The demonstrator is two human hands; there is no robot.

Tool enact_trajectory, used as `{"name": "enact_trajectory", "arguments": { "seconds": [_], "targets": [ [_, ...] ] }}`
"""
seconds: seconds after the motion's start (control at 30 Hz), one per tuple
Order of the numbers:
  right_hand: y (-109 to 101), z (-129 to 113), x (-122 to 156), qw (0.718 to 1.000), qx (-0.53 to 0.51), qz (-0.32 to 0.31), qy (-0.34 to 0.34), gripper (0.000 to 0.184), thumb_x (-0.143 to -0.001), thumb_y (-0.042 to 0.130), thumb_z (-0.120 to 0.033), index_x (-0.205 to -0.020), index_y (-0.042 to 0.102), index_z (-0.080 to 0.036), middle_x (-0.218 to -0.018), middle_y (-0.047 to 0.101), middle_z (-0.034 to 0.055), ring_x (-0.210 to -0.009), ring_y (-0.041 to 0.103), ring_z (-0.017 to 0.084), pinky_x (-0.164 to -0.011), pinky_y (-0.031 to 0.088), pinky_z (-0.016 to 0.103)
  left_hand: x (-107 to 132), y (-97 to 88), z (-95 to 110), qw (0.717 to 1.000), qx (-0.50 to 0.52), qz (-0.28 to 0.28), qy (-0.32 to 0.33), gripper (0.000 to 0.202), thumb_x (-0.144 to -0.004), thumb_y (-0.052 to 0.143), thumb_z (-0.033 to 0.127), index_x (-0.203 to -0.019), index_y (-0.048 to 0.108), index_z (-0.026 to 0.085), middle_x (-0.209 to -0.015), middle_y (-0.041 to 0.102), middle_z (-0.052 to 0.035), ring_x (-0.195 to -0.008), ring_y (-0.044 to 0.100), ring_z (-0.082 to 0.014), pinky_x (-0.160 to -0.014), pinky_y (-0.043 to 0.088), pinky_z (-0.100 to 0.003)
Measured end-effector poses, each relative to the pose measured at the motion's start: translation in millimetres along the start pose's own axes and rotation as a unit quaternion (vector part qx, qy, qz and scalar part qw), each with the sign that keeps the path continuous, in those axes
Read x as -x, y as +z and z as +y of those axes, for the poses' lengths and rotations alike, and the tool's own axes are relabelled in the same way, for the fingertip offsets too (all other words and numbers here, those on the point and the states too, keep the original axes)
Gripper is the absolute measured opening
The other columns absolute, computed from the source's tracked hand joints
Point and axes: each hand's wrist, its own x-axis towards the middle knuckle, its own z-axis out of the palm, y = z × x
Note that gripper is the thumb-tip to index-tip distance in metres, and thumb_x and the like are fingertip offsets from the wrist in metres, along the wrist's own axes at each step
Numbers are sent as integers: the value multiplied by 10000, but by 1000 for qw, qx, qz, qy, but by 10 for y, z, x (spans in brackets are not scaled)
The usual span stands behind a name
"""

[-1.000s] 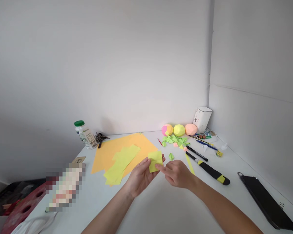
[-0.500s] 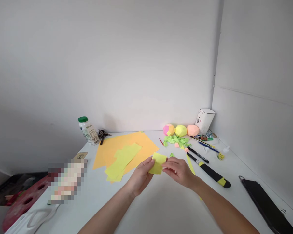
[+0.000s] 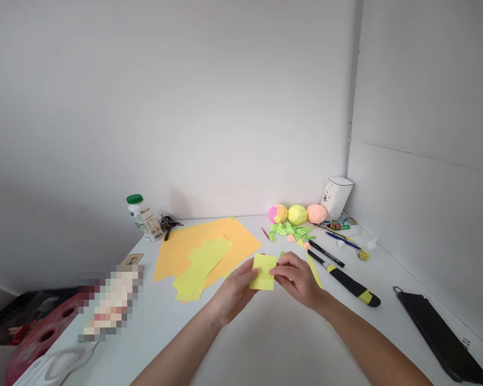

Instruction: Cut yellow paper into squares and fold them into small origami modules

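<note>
A small rectangular piece of yellow paper [image 3: 264, 268] is held up between my two hands above the white table. My left hand [image 3: 236, 292] pinches its left side with the thumb on the front face; the fingers behind it are hidden. At the right edge, my right hand [image 3: 300, 279] grips the same paper between thumb and fingertips. Larger yellow paper pieces [image 3: 203, 265] lie to the left on an orange sheet [image 3: 241, 236]. A thin yellow strip [image 3: 314, 271] rests just beyond my right hand, partly covered by it.
Toward the wall are faceted paper balls [image 3: 297, 214], green folded pieces [image 3: 287, 229] and a white box [image 3: 336, 195]. A black marker [image 3: 326, 253], a utility knife [image 3: 348, 284] and a black phone-like object [image 3: 438, 332] lie right. A green-capped bottle [image 3: 145, 219] and keys [image 3: 169, 224] stand left.
The yellow paper has turned slightly more upright and faces me more squarely. My left thumb lies further over its front, and my right fingers have shifted a little along the edge.
</note>
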Motion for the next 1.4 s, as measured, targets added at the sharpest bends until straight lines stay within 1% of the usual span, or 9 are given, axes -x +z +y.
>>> {"name": "enact_trajectory", "arguments": {
  "seconds": [0.1,0.17,0.27,0.37,0.6,0.73,0.8,1.0,1.4],
  "targets": [
    [-53,-70,-44,998,5,36,55,71,-848,528,-213,-826,594,-197,-955,540,81,-896,540,198,-754,476,346,12,-39,-40,997,-46,56,23,404,-850,572,391,-1236,536,279,-1385,442,-83,-1286,350,-290,-988,323,-432],
    [-81,-96,-55,993,-49,11,110,79,-842,540,-242,-787,566,-191,-939,577,76,-910,541,207,-804,459,369,11,-66,-62,987,-113,77,80,442,-772,676,365,-1195,568,299,-1385,432,-68,-1282,341,-282,-987,315,-389],
    [-95,-100,-45,957,-149,-63,243,163,-865,536,-315,-777,573,-182,-764,590,24,-743,547,163,-705,460,302,-3,-60,-76,962,-221,92,130,166,-695,747,304,-823,683,220,-983,633,-67,-948,542,-236,-840,392,-311],
    [-91,-104,-38,915,-205,-97,334,242,-860,552,-396,-798,612,-169,-769,603,18,-736,542,153,-674,442,271,-11,-9,-69,960,-215,140,111,254,-735,698,378,-598,591,192,-632,565,-1,-651,502,-160,-663,389,-270],
    [-109,-129,-76,922,-233,-27,307,303,-815,600,-447,-674,617,-179,-726,551,18,-776,518,169,-747,430,302,37,7,-12,960,-194,133,153,218,-770,661,364,-630,675,198,-737,590,-14,-719,490,-170,-697,366,-281],
    [-44,-21,-52,868,-273,-37,414,307,-774,634,-449,-679,627,-157,-678,559,2,-699,527,153,-692,432,294,-48,-88,-57,968,-159,185,65,242,-725,701,379,-594,663,180,-672,581,-22,-716,478,-177,-754,360,-301],
    [-12,29,-34,852,-291,-42,434,308,-769,635,-449,-703,642,-148,-674,570,0,-685,529,149,-678,428,287,-96,-127,-85,970,-134,201,35,253,-695,721,398,-597,666,171,-655,575,-23,-708,470,-173,-779,362,-313],
    [-12,49,-22,881,-255,-27,397,284,-772,638,-430,-689,651,-160,-698,547,-6,-726,499,148,-686,395,274,-111,-163,-105,973,-139,180,50,276,-706,704,432,-661,682,161,-701,602,-37,-777,494,-188,-826,368,-333],
    [-34,24,-45,877,-263,-29,402,274,-767,641,-428,-684,653,-167,-707,538,0,-723,482,154,-682,379,278,-104,-138,-96,966,-161,197,49,314,-667,708,470,-639,672,159,-699,607,-38,-722,497,-170,-785,397,-315]
  ]
}}
